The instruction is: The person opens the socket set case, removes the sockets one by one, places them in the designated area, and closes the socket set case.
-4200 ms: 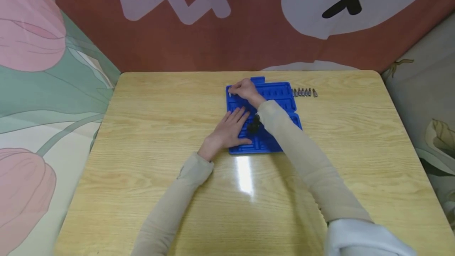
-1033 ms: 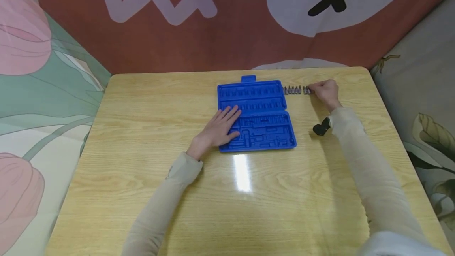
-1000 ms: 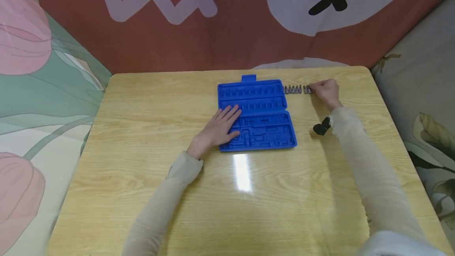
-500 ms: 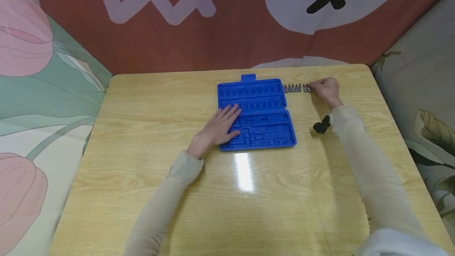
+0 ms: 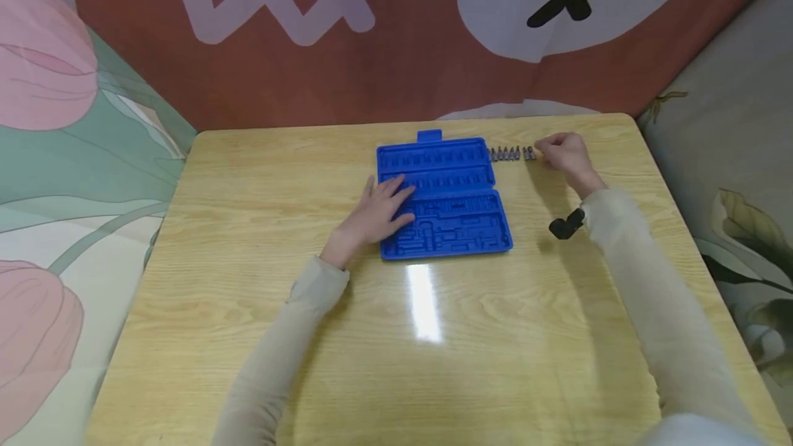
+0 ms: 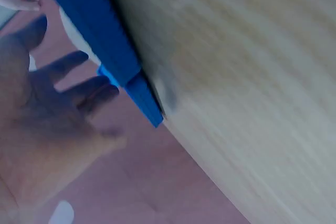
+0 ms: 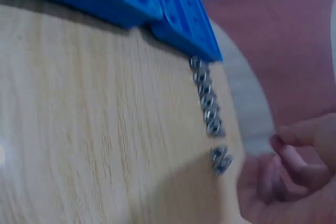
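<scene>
A blue moulded plastic tool case point(image 5: 458, 226) lies unfolded on the table, its recesses facing up. Over its left side hovers my left hand point(image 5: 372, 217), fingers spread; the left wrist view shows the left palm point(image 6: 42, 114) beside the case edge point(image 6: 100, 30) with nothing in it. Small metal screwdriver bits point(image 5: 504, 153) stand in a row off the case's upper right corner, and a pair of bits point(image 7: 220, 161) sits a little apart at the row's right end. Just right of that pair is my right hand point(image 5: 565, 157), fingers loosely curled, nothing visible between them.
A black wrist camera point(image 5: 566, 224) sticks out from the right sleeve, low over the wooden table point(image 5: 248, 212). Behind the table's far edge hangs a reddish-brown printed cloth point(image 5: 372, 88). Patterned cloths flank both sides.
My right hand has gone from the case's upper left to the row's right end, where a lone bit has become a pair, then drawn slightly off. My left hand has lifted from the case.
</scene>
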Tool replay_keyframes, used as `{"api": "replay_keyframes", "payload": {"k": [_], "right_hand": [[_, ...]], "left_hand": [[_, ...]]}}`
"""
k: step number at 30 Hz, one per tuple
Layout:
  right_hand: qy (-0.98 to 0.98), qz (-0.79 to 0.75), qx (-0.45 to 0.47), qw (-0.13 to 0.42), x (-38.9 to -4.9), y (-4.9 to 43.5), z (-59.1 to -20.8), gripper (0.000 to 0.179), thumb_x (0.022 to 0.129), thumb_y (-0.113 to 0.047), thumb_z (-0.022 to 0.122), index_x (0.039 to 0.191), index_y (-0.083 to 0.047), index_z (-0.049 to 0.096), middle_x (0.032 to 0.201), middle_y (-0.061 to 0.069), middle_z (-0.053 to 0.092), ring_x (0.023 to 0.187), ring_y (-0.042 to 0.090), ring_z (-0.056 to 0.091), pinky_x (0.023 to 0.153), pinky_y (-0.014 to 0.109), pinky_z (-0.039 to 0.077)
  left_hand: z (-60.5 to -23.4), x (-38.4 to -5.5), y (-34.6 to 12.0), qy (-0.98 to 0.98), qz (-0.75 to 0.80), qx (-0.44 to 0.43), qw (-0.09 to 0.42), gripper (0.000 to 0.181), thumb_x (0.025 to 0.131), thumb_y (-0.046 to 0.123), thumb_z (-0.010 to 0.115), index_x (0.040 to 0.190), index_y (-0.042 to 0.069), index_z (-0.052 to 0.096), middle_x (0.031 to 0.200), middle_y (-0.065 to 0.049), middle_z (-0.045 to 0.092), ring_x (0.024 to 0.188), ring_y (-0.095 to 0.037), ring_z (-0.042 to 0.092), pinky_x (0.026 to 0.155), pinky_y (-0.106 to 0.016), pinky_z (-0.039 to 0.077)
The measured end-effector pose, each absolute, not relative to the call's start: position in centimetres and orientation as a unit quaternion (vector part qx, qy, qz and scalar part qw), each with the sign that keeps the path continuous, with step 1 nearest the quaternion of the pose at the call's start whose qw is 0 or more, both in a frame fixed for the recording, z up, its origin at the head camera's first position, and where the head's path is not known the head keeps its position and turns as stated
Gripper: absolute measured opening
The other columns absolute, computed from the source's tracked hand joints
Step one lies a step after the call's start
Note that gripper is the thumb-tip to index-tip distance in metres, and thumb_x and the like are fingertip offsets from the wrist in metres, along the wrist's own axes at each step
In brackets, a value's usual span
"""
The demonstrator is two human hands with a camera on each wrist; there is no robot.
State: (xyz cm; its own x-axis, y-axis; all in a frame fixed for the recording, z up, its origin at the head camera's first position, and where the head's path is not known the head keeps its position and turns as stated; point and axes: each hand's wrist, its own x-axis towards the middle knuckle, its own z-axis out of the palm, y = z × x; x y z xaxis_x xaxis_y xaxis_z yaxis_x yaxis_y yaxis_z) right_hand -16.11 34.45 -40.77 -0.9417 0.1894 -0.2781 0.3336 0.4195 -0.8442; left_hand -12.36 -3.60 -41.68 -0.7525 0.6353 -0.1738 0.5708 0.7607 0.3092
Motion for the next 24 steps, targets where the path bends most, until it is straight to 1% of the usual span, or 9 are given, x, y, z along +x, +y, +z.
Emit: {"api": "replay_keyframes", "payload": {"k": [3,5,8,11,14,16,19,22,24], "right_hand": [[0.849,-0.508,0.112,0.091,-15.9,33.2,-40.7,0.038,0.099,-0.02,0.052,0.119,0.013,0.056,0.096,0.016,0.064,0.069,0.012,0.065,0.073,0.037,0.058],[0.851,-0.505,0.096,0.103,-15.9,32.3,-40.8,0.039,0.099,-0.018,0.052,0.12,0.014,0.055,0.1,0.023,0.064,0.07,0.017,0.067,0.073,0.04,0.058],[0.856,-0.496,0.088,0.118,-16.1,31.2,-40.8,0.036,0.099,-0.015,0.053,0.119,0.015,0.056,0.106,0.032,0.062,0.073,0.024,0.07,0.073,0.044,0.058],[0.865,-0.475,0.083,0.142,-16.2,30.3,-40.9,0.032,0.098,-0.012,0.052,0.116,0.015,0.057,0.1,0.03,0.064,0.072,0.026,0.069,0.07,0.043,0.058],[0.869,-0.457,0.079,0.173,-16.2,29.4,-41.3,0.031,0.098,-0.01,0.051,0.115,0.015,0.058,0.097,0.029,0.066,0.072,0.028,0.07,0.069,0.043,0.058],[0.867,-0.454,0.075,0.191,-16.1,28.7,-41.7,0.032,0.099,-0.011,0.051,0.115,0.016,0.058,0.099,0.03,0.066,0.075,0.03,0.07,0.07,0.042,0.058],[0.867,-0.454,0.066,0.196,-16.2,27.5,-42.3,0.032,0.098,-0.011,0.053,0.114,0.016,0.06,0.101,0.031,0.066,0.075,0.031,0.071,0.069,0.041,0.059],[0.872,-0.45,0.042,0.189,-16.6,26.2,-42.5,0.03,0.097,-0.011,0.055,0.108,0.016,0.064,0.103,0.03,0.066,0.073,0.029,0.071,0.068,0.04,0.059],[0.879,-0.441,0.03,0.181,-16.7,25.5,-42.6,0.027,0.096,-0.011,0.057,0.103,0.014,0.067,0.103,0.029,0.066,0.072,0.027,0.071,0.068,0.039,0.059]], "left_hand": [[-41.4,-13.8,-3.9,0.949,0.121,0.275,0.091,0.051,0.102,0.034,0.048,0.145,0.008,0.043,0.148,-0.018,0.038,0.136,-0.035,0.032,0.112,-0.062,0.004],[-41.4,-15.0,-4.3,0.961,0.13,0.232,0.078,0.048,0.102,0.032,0.049,0.143,0.007,0.046,0.141,-0.018,0.045,0.131,-0.035,0.037,0.111,-0.063,0.013],[-41.4,-16.7,-4.8,0.968,0.16,0.17,0.088,0.05,0.101,0.03,0.049,0.143,0.003,0.044,0.137,-0.022,0.046,0.128,-0.037,0.039,0.106,-0.058,0.03],[-41.5,-18.0,-5.3,0.967,0.193,0.134,0.095,0.049,0.102,0.026,0.049,0.141,-0.004,0.044,0.135,-0.026,0.046,0.126,-0.038,0.042,0.099,-0.051,0.043],[-42.2,-18.5,-5.8,0.961,0.226,0.12,0.102,0.046,0.101,0.021,0.049,0.136,-0.01,0.046,0.132,-0.029,0.048,0.122,-0.038,0.046,0.096,-0.047,0.047],[-42.8,-18.6,-6.1,0.958,0.236,0.121,0.106,0.042,0.101,0.019,0.049,0.128,-0.012,0.052,0.123,-0.029,0.054,0.114,-0.037,0.052,0.093,-0.045,0.048],[-43.5,-18.5,-6.6,0.956,0.238,0.128,0.111,0.032,0.1,0.018,0.05,0.109,-0.011,0.062,0.101,-0.023,0.061,0.091,-0.032,0.056,0.078,-0.041,0.051],[-43.7,-18.2,-7.4,0.959,0.235,0.12,0.105,0.027,0.1,0.016,0.051,0.091,-0.007,0.064,0.085,-0.017,0.058,0.076,-0.027,0.052,0.065,-0.039,0.047],[-43.6,-18.0,-7.7,0.961,0.232,0.115,0.096,0.024,0.1,0.014,0.052,0.09,-0.005,0.064,0.084,-0.014,0.057,0.075,-0.025,0.052,0.064,-0.037,0.047]]}}
